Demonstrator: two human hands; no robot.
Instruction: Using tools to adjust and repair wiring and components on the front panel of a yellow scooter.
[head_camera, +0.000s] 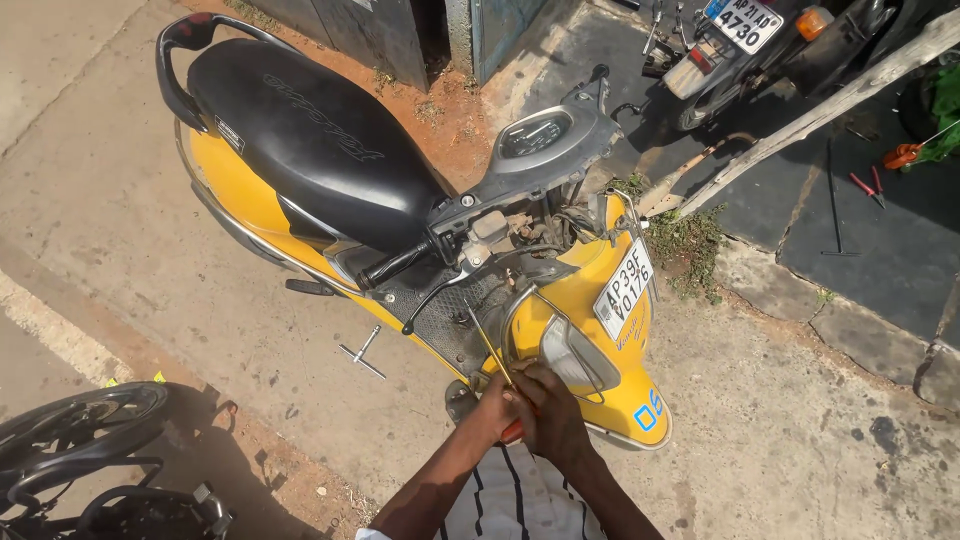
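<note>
- Head view, looking down on a yellow scooter (610, 395) parked on pale concrete, front end low and right of centre, black seat (310, 140) toward upper left.
- Long axis running from upper left to lower right; nose and front number plate (622, 290) aimed at lower right.
- Both hands low at centre, pressed together against front panel beside headlamp (570, 355).
- Left hand (497, 410) curled shut around a screwdriver (492, 350); right hand (555, 415) closed over same tool, covering most of its red handle.
- Thin metal shaft slanting up and left from hands, tip reaching footboard area behind front panel.
- Front bodywork partly stripped: instrument cluster (540, 135) tilted up, cables and bare metal exposed below handlebar (400, 265).
- T-shaped metal wrench (362, 352) lying on concrete just left of scooter, apart from hands.
- Black wheel of another machine (80, 415) at lower left; rear of a dark motorcycle (720, 50) at upper right.
- Long wooden pole (820, 105) leaning across upper right, over dark stone slabs with small red-handled tools (866, 186).
- Striped shirt visible between forearms at bottom edge.
</note>
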